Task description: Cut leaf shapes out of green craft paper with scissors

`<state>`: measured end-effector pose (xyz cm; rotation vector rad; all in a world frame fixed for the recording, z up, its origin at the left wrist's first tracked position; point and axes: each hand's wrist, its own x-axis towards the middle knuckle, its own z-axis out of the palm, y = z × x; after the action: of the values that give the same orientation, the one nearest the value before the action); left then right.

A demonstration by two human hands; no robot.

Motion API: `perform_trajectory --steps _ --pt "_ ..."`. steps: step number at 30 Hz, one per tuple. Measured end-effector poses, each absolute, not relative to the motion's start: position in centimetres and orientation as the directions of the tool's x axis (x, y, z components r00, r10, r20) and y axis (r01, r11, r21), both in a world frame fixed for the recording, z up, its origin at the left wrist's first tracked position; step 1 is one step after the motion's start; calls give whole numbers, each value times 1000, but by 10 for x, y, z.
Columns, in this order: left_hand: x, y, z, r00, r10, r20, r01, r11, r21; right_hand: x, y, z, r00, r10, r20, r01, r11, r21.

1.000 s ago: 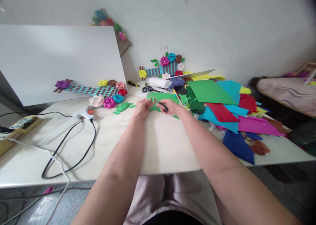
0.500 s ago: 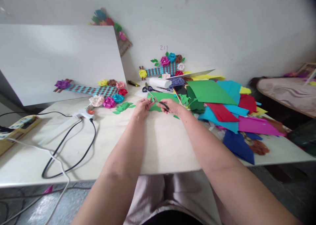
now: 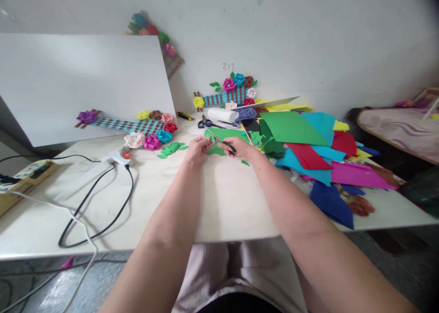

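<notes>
My left hand (image 3: 199,149) is closed, pinching a small piece of green paper (image 3: 212,139) at its fingertips. In my right hand (image 3: 239,149) is a pair of scissors (image 3: 228,145) with dark handles, its blades pointing up and left to the green piece. Whether the blades are apart is too small to tell. Behind and beneath both hands lies a larger green paper sheet (image 3: 229,132). Left of my left hand rests a small heap of cut green leaves (image 3: 170,148); a single leaf (image 3: 245,162) lies below my right hand.
Coloured paper sheets (image 3: 298,129) pile up on the right. Blue-handled scissors (image 3: 205,122), a yellow cutter (image 3: 185,116) and a white roll (image 3: 222,115) lie behind. A flower-trimmed woven piece (image 3: 128,125) leans at left, near a power adapter (image 3: 117,158) with cords.
Both hands stay in nearly the same place, the scissors still at the green piece. Only a very slight shift of the right hand and scissors shows.
</notes>
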<state>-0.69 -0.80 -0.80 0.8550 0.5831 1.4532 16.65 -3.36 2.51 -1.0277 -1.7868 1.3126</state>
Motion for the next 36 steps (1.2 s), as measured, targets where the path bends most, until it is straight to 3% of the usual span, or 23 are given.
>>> perform_trajectory --steps 19,36 --pt "-6 -7 -9 28 988 154 -606 -106 789 164 -39 28 -459 887 52 201 161 -966" --pt "-4 -9 -6 -7 993 116 -616 -95 782 160 -22 12 -432 890 147 213 259 -942"
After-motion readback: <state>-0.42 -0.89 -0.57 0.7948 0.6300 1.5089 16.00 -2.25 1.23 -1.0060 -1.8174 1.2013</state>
